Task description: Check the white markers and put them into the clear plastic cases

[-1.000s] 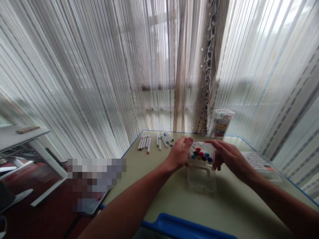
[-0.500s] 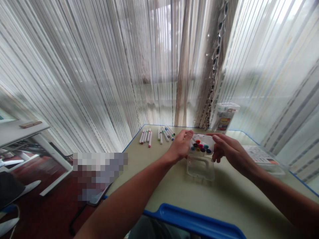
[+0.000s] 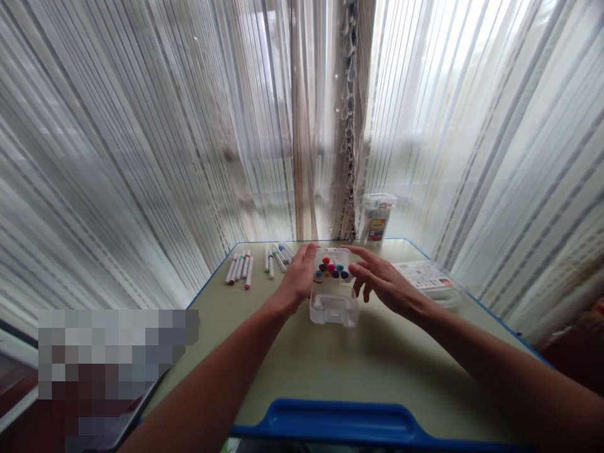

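Observation:
My left hand (image 3: pixel 301 272) is closed on the left side of a clear plastic marker case (image 3: pixel 346 257), holding it above the table. The case's open end faces me, showing several coloured marker ends (image 3: pixel 331 268) stacked inside. Its clear lid (image 3: pixel 334 308) hangs open below. At the case's right side is my right hand (image 3: pixel 377 277), its fingers apart. The index fingertip is at the top edge and the thumb is near the right edge; whether they press on it I cannot tell.
White markers (image 3: pixel 240 267) lie in a row on the green table (image 3: pixel 283 358), with more markers (image 3: pixel 277 257) beside them. A clear lidded container (image 3: pixel 376 220) stands at the back. To the right lies a clear flat box (image 3: pixel 427 280). A blue tray edge (image 3: pixel 342 421) runs along the front.
The view has turned right, so everything appears further left. My right hand's fingers have loosened and spread at the case's side. The left hand keeps its hold.

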